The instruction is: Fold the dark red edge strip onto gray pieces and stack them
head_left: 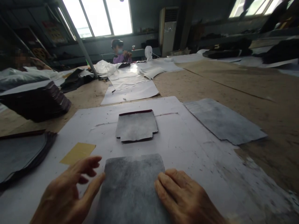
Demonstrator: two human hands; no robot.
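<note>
At the far left of the frame, midway up, a thick stack [37, 101] shows dark, layered edges under a pale top; below it, at the lower left, lies a pile of grey pieces [21, 152] with curved, dark edges. Next comes a flat, four-sided yellow piece [78, 153], smooth and matt. The left hand [67, 193], at the bottom left of centre, is spread wide: thumb tip at the left edge of a grey panel [132, 189], fingers lifted and loosely curled clear of it. That panel lies at bottom centre, mottled and felt-like, with a straight top edge. Above it, mid-frame, sits a smaller grey piece [137, 126] with notched lower corners and a dark reddish strip along its top. The right hand [187, 193], at the lower right of centre, rests bent fingers close together on the panel's right edge; its thumb is hidden, so whether it pinches I cannot tell. Farther right, a broad grey sheet [224, 123] overlaps white paper [187, 149] and the brown, scuffed tabletop [191, 85].
</note>
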